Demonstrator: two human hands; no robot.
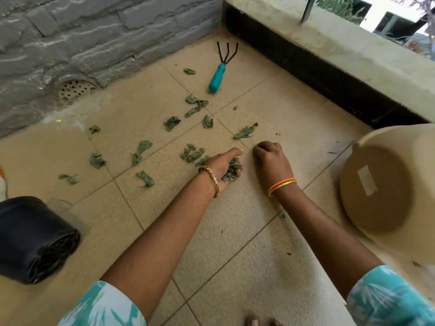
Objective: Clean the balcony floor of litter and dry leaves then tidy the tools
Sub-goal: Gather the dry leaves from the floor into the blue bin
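Two hands reach out over the tiled balcony floor [235,231]. Your left hand [223,167] is turned palm up, fingers curled round a clump of dry leaves [231,170] that it holds. Your right hand [270,158] sits just beside it, knuckles up, fingers curled down with the tips at the floor; whether they pinch anything you cannot tell from this view.

More scattered leaves [141,151] lie on the tiles to the left of and beyond your left hand, the nearest ones touching its wrist side. One leaf [246,132] lies just beyond your right hand. Well beyond both hands, a hand rake [220,71] with a teal handle and three dark prongs lies flat near the raised ledge [329,55].

Right of your right hand, a beige pot [388,184] lies tipped, its base facing you; a pale label [367,181] sits on that base, with no writing legible. Left of your left arm lies a roll of black bags [35,238]. A round floor drain [75,89] sits far left at the foot of the grey stone wall [94,31].
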